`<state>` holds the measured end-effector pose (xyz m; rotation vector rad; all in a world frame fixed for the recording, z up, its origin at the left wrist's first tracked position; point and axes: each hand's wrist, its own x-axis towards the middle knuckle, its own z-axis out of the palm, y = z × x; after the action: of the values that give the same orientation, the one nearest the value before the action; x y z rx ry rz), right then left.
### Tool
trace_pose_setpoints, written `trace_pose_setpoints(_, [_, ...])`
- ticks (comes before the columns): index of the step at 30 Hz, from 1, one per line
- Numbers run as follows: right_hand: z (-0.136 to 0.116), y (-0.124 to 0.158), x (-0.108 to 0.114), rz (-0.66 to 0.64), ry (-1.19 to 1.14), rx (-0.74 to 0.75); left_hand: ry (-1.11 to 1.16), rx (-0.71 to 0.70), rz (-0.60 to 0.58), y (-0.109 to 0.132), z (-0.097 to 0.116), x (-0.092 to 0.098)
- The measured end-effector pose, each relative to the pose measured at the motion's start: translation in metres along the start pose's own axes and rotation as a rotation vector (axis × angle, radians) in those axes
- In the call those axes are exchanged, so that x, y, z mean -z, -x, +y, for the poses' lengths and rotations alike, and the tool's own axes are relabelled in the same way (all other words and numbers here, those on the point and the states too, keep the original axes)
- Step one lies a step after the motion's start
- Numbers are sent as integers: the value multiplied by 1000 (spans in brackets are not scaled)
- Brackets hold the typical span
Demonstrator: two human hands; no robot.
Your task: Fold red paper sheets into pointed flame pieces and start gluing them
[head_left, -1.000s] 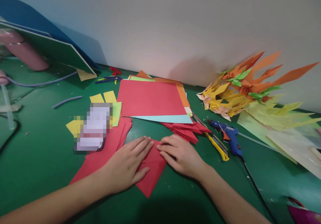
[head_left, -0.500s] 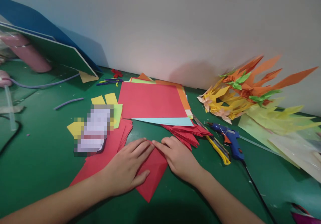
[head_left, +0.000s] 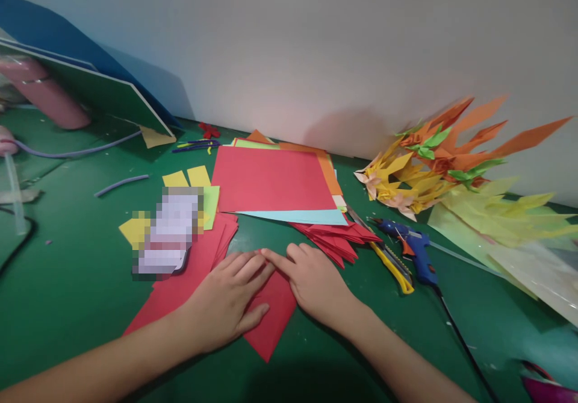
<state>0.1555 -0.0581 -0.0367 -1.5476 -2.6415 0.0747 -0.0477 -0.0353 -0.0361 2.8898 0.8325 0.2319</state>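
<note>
A folded red paper square [head_left: 275, 306] lies on the table with one corner toward me. My left hand [head_left: 235, 297] rests flat across its left side, fingers stretched and thumb spread apart, pressing it down. At the paper's upper edge, the extended index finger of my right hand [head_left: 316, 279] meets the left fingertips; its other fingers are bent and its thumb is hidden. Beneath my left forearm spread loose red sheets [head_left: 192, 288]. A pile of folded red paper pieces [head_left: 332, 240] sits just beyond my right hand.
Stacked coloured paper [head_left: 275, 177] lies ahead by the wall. A phone [head_left: 169, 231] rests on papers to the left. On the right are a yellow cutter [head_left: 395, 270], a blue glue gun [head_left: 418, 252] with its cord, and paper flowers [head_left: 433, 168]. A pink bottle [head_left: 49, 93] leans far left.
My right index finger has slid a little left along the paper's upper edge, over toward the left fingertips. My left hand has stayed nearly in place.
</note>
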Motion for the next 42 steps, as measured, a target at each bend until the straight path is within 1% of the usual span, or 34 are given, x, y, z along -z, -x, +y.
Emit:
trace_pose_setpoints(6, [-2, -2, -2, 14, -6, -23, -8, 7, 11, 0, 0, -1])
trace_pose_setpoints(12, [4, 1, 1, 46, -188, -78, 3, 38, 19, 1, 2, -1])
trace_pose_setpoints(15, [11, 6, 1, 109, -244, -85, -26, 40, 0, 1, 3, 0])
trace_pose_setpoints(19, [19, 16, 0, 248, -262, -75, -59, 37, -46, 1, 3, 0])
trace_pose_setpoints(23, [22, 22, -1, 360, -315, -85, -43, 25, -23, 1, 2, -1])
trace_pose_setpoints(26, [20, 20, -3, 414, -381, -122, -13, 19, 1, 2, 1, -2])
trace_pose_setpoints(28, [17, 18, -4, 410, -383, -147, -16, 12, 11, 3, 0, -3])
trace_pose_setpoints(32, [12, 14, -5, 339, -365, -162, -25, -14, 44, 4, -1, -5])
trace_pose_setpoints(35, [11, 12, -5, 338, -457, -159, -10, -27, 56, 4, -1, -4])
trace_pose_setpoints(39, [9, 12, -6, 359, -603, -75, 26, -28, 43, 2, 0, -1])
trace_pose_setpoints(42, [10, 13, -6, 364, -617, 10, 58, -28, 57, 1, 1, 0])
